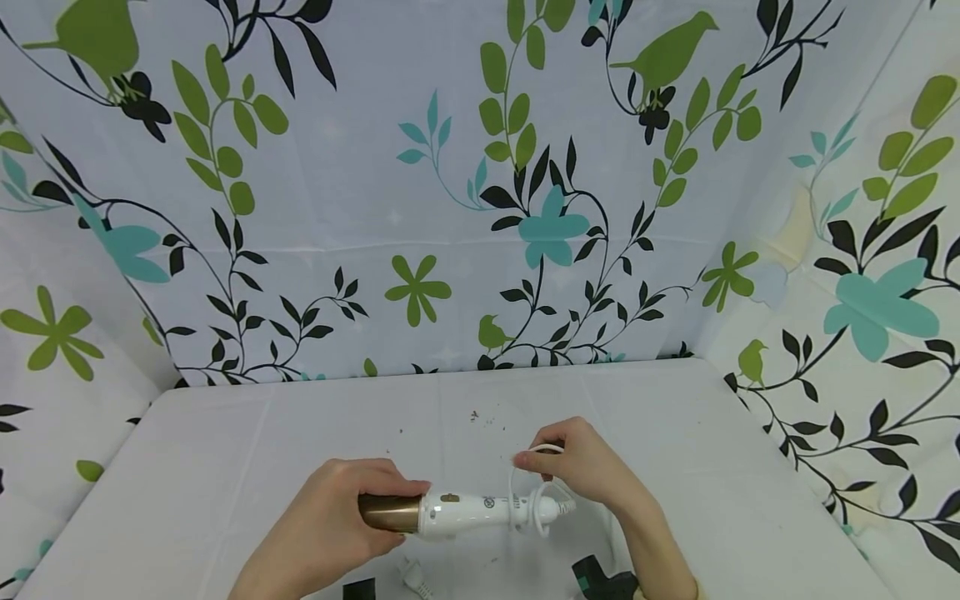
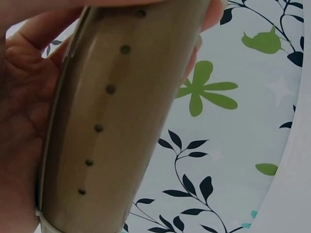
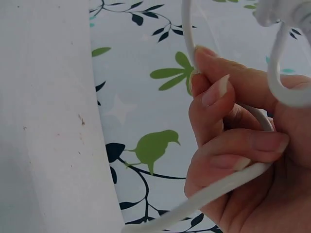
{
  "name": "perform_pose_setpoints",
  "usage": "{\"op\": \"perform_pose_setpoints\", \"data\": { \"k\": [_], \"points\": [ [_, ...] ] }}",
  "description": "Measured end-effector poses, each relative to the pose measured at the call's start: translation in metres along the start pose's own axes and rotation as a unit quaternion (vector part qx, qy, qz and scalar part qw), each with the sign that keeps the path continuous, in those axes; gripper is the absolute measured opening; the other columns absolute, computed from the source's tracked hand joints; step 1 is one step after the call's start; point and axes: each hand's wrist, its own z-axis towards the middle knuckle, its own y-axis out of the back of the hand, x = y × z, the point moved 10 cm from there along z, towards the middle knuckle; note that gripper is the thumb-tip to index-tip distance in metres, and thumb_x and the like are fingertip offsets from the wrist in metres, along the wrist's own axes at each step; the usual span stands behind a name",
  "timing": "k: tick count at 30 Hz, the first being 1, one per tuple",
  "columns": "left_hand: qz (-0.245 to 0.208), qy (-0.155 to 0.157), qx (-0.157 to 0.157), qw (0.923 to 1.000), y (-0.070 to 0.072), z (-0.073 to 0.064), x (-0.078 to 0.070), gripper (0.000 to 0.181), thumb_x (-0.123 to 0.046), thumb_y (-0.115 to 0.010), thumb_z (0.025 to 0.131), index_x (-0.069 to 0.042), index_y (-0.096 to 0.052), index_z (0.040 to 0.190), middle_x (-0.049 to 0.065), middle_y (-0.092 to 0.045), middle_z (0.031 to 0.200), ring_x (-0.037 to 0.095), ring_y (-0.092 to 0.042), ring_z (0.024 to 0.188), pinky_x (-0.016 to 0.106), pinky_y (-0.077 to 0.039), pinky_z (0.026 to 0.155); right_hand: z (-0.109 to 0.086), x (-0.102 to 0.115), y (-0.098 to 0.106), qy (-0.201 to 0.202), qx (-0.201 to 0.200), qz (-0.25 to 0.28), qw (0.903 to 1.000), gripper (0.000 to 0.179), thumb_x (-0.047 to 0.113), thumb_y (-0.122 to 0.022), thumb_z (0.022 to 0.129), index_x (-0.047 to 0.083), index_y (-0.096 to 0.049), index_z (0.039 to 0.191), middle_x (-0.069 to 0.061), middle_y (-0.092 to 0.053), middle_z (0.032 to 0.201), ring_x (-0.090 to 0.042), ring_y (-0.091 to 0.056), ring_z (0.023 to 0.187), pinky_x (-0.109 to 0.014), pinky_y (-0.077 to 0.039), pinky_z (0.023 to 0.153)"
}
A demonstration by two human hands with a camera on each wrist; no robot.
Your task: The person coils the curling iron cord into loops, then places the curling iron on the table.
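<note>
A hair styler (image 1: 468, 512) with a white handle and a bronze barrel is held level above the table. My left hand (image 1: 341, 512) grips it by the bronze end, thumb on one side and fingers on the other. In the left wrist view the bronze barrel (image 2: 112, 111) shows a row of small dark holes. The white cord (image 1: 538, 510) loops around the handle's tail end. My right hand (image 1: 581, 462) pinches the cord between thumb and forefinger, its other fingers curled over another stretch of it in the right wrist view. A white plug (image 1: 415, 577) hangs below the styler.
The white table (image 1: 300, 425) has small dark specks (image 1: 475, 416) beyond the hands. Patterned cloth (image 1: 360, 192) with leaves and birds rises behind it and at both sides. A black wrist device (image 1: 600, 578) sits by the right forearm, and a small black block (image 1: 359, 590) shows at the bottom edge.
</note>
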Motion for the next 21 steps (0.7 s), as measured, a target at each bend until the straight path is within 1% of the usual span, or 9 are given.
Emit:
{"op": "perform_pose_setpoints", "data": {
  "k": [3, 5, 8, 11, 14, 16, 19, 21],
  "points": [
    [0.018, 0.003, 0.011, 0.9998, -0.005, 0.004, -0.001, 0.049, 0.003, -0.083, 0.067, -0.019, -0.079, 0.110, -0.020, -0.068, 0.086, 0.000, -0.061, 0.077, 0.023, -0.053, 0.070, 0.000, 0.005, -0.001, 0.005, -0.006, 0.002, 1.0000, 0.028, 0.032, -0.076, 0.088, 0.011, -0.068, 0.071, 0.003, -0.053, 0.061, -0.012, -0.052, 0.061, -0.027, -0.045, 0.059],
    [0.034, 0.010, 0.019, 0.9992, -0.009, 0.007, -0.001, 0.049, 0.002, -0.084, 0.066, -0.019, -0.079, 0.110, -0.022, -0.067, 0.086, 0.000, -0.060, 0.078, 0.023, -0.053, 0.070, 0.000, 0.006, 0.000, 0.002, -0.018, 0.005, 0.9998, 0.025, 0.030, -0.077, 0.088, 0.012, -0.070, 0.071, 0.003, -0.053, 0.061, -0.011, -0.052, 0.060, -0.027, -0.046, 0.059],
    [0.052, 0.020, 0.028, 0.9981, -0.013, 0.009, 0.002, 0.051, 0.002, -0.085, 0.064, -0.021, -0.079, 0.109, -0.023, -0.067, 0.086, -0.001, -0.059, 0.078, 0.023, -0.052, 0.070, -0.001, 0.005, 0.003, -0.010, -0.038, 0.019, 0.9990, 0.021, 0.029, -0.079, 0.086, 0.012, -0.073, 0.074, 0.002, -0.058, 0.063, -0.014, -0.055, 0.060, -0.029, -0.048, 0.060],
    [0.065, 0.033, 0.030, 0.9969, -0.016, 0.010, 0.008, 0.052, 0.001, -0.087, 0.062, -0.023, -0.079, 0.109, -0.023, -0.068, 0.087, 0.000, -0.059, 0.079, 0.024, -0.050, 0.069, -0.001, 0.007, 0.006, -0.014, -0.055, 0.028, 0.9980, 0.019, 0.029, -0.079, 0.085, 0.011, -0.075, 0.078, 0.001, -0.064, 0.068, -0.017, -0.060, 0.061, -0.029, -0.050, 0.062],
    [0.068, 0.054, 0.028, 0.9958, -0.016, 0.010, 0.014, 0.053, 0.001, -0.087, 0.061, -0.023, -0.079, 0.107, -0.020, -0.069, 0.089, 0.002, -0.059, 0.080, 0.023, -0.049, 0.068, -0.001, 0.012, 0.007, -0.001, -0.063, 0.027, 0.9976, 0.017, 0.027, -0.077, 0.087, 0.011, -0.077, 0.080, 0.002, -0.068, 0.072, -0.018, -0.062, 0.063, -0.028, -0.051, 0.064],
    [0.068, 0.068, 0.027, 0.9950, -0.016, 0.009, 0.017, 0.053, 0.001, -0.086, 0.060, -0.024, -0.079, 0.107, -0.018, -0.071, 0.091, 0.003, -0.059, 0.080, 0.023, -0.048, 0.068, -0.002, 0.017, 0.007, 0.011, -0.064, 0.026, 0.9975, 0.016, 0.026, -0.076, 0.089, 0.013, -0.077, 0.081, 0.002, -0.069, 0.074, -0.016, -0.062, 0.064, -0.028, -0.051, 0.066],
    [0.059, 0.084, 0.026, 0.9944, -0.015, 0.008, 0.020, 0.052, 0.000, -0.087, 0.060, -0.025, -0.080, 0.105, -0.014, -0.072, 0.094, 0.005, -0.059, 0.079, 0.024, -0.048, 0.067, -0.005, 0.024, 0.007, 0.030, -0.063, 0.029, 0.9971, 0.016, 0.027, -0.073, 0.091, 0.014, -0.077, 0.083, 0.001, -0.068, 0.074, -0.016, -0.065, 0.069, -0.027, -0.054, 0.072],
    [0.056, 0.087, 0.024, 0.9944, -0.015, 0.008, 0.021, 0.051, -0.002, -0.088, 0.060, -0.023, -0.080, 0.105, -0.013, -0.073, 0.095, 0.007, -0.060, 0.080, 0.024, -0.049, 0.067, -0.007, 0.028, 0.007, 0.039, -0.064, 0.030, 0.9968, 0.017, 0.028, -0.071, 0.093, 0.014, -0.077, 0.085, 0.000, -0.067, 0.072, -0.014, -0.065, 0.074, -0.026, -0.054, 0.076]
  ]
}}
